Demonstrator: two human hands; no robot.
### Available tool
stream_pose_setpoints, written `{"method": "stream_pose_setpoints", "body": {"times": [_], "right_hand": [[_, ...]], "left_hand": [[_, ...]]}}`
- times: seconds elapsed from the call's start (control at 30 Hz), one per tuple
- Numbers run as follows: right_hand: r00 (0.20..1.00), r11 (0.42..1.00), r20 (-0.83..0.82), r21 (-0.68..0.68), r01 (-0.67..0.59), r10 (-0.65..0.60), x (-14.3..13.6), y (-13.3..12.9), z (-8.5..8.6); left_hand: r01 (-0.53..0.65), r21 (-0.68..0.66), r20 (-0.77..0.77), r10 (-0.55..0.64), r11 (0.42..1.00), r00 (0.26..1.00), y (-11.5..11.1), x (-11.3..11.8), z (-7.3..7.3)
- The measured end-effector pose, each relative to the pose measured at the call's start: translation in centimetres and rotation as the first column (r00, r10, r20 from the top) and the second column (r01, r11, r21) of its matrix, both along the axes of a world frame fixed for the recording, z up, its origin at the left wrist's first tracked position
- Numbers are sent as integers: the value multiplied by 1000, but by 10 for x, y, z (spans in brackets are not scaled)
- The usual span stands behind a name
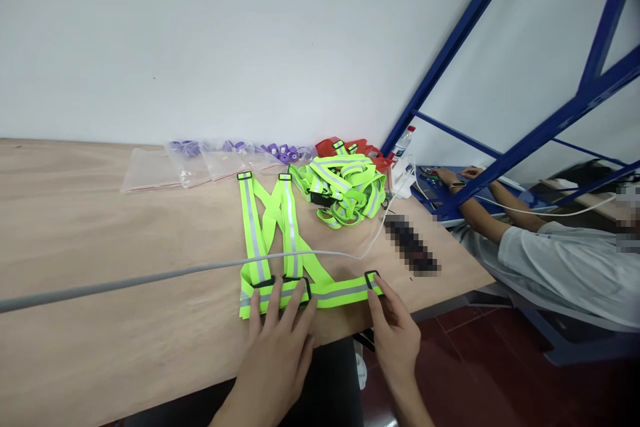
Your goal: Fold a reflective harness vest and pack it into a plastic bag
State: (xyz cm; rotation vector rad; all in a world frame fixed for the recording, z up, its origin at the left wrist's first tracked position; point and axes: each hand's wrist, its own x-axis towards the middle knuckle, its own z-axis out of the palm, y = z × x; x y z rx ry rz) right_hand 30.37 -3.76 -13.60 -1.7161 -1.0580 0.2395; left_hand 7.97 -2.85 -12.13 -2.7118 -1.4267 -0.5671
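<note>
A neon-yellow reflective vest (291,227) of grey-striped straps lies spread on the wooden table, with black slide buckles on its straps. My left hand (280,333) rests on its waist strap near the front edge, fingers spread and flat, partly hiding a black buckle. At the right end of that strap, my right hand (395,327) pinches the strap by a black slide buckle (372,277); its fingertips partly cover the end. Behind the vest to the right sits a tangled pile of similar reflective straps (345,183).
A grey cable (175,273) crosses above the vest. Clear plastic bags (150,170) and purple items (283,152) lie along the wall. A pixelated dark object (413,245) lies at right, near a bottle (404,140). Beyond the blue metal frame (450,47), another person (550,260) works.
</note>
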Motion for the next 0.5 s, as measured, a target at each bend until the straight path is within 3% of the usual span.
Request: {"method": "stream_pose_setpoints", "body": {"times": [0.17,0.3,0.4,0.5], "right_hand": [[993,998,108,4,56,-56,6,1,-15],[978,997,199,57,57,-68,5,0,-14],[942,985,332,136,-104,53,-1,0,-2],[845,923,495,190,-334,204,-13,4,16]], "left_hand": [[0,14,-4,0,1000,1000,1,0,-3],[4,19,-7,-4,1000,1000,0,0,-4],[6,16,-14,-6,1000,1000,1,0,-3],[7,20,-15,-7,1000,1000,2,-1,-1]]}}
